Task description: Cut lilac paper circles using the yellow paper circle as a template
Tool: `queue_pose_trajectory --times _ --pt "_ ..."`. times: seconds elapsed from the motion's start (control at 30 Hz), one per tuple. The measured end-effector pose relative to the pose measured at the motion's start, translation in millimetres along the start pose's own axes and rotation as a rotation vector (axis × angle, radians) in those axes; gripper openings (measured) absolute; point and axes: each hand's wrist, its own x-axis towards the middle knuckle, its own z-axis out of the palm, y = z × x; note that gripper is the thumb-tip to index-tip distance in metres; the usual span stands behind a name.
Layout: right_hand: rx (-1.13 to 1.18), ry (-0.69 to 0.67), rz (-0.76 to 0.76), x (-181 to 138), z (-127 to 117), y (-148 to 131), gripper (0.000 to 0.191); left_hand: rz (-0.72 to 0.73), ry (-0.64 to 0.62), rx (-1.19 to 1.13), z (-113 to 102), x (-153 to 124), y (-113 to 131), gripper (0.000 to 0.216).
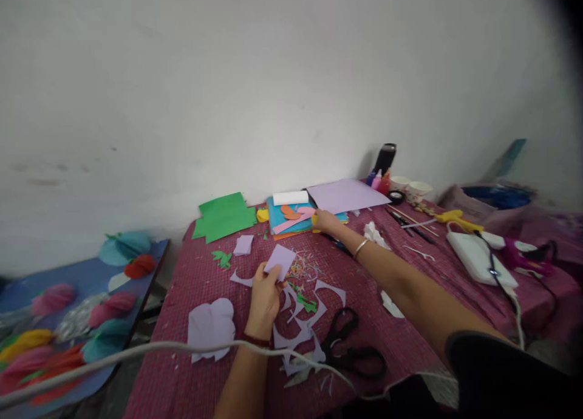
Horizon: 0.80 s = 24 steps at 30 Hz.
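Observation:
My left hand (265, 297) pinches a small lilac paper piece (281, 260) above the red checked table (191, 285). My right hand (326, 221) stretches far forward, a bangle on its wrist, and touches the stack of coloured paper sheets (291, 217) near the wall; its fingers look curled at the stack's edge. Lilac paper offcuts (303, 322) lie under my left hand. Black scissors (348, 343) rest just right of them. A lilac flower-shaped cutout (211, 328) lies to the left.
Green sheets (224, 215), a white roll (290, 198), a large lilac sheet (346, 194), a black bottle (385, 158), cups (416, 190), a yellow glue gun (458, 220) and a white pad (478, 258) crowd the back and right. Paper decorations (68, 322) lie on a blue board at left. A white cord (136, 355) crosses in front.

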Motion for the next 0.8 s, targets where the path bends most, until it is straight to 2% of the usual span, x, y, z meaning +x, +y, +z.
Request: queue_pose_trajectory --times 0.2,0.33,0.47,0.53,0.63,0.8 --pt "0.170 0.033 -0.004 -8.7 -16.4 3.6 0.033 -0.017 -0.004 -0.017 -4.1 5.8 -3.0 0.033" --pt "0.446 0.118 -0.006 -26.4 -23.6 4.8 0.033 0.032 0.014 0.041 -5.4 7.7 -2.1 0.029" --pt "0.791 0.131 -0.029 -57.5 -11.5 0.0 0.021 0.138 0.076 0.111 -6.2 9.3 -2.5 0.026" --pt "0.965 0.092 -0.048 -77.6 0.8 -3.2 0.017 0.195 0.110 0.149 -7.3 9.5 -3.9 0.028" --pt "1.182 -0.012 -0.056 -105.9 20.7 -7.7 0.021 0.247 0.150 0.206 -7.8 7.4 -5.6 0.033" --pt "1.355 -0.215 -0.020 -131.5 43.2 -12.2 0.027 0.301 0.162 0.287 0.5 -2.7 -3.7 0.036"
